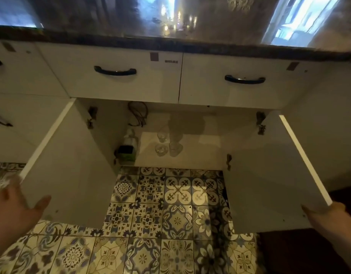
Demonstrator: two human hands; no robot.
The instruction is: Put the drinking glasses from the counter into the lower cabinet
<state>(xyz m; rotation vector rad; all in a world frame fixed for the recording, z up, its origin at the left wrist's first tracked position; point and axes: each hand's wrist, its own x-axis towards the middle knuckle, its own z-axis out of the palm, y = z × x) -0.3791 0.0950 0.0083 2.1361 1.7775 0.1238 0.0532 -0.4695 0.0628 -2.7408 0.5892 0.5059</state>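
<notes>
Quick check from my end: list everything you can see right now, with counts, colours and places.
drinking glasses: about four, clear, clustered on the cabinet floor
bottle: one, pale, cabinet's left rear corner
dark container: one, in front of the bottle
cabinet doors: two, white, both swung open
drawers: two, white, black handles, above the cabinet
counter: dark stone edge, top
floor tiles: patterned blue and cream
left hand: on left door edge
right hand: on right door edge

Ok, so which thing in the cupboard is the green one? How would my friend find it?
Look under the dark counter into the open lower cabinet, between its two swung-out white doors. On the cabinet floor, tucked at the left wall, sits a small dark container with a green lower part, a pale bottle behind it. The drinking glasses to its right are clear; it alone is dark and green.
</notes>
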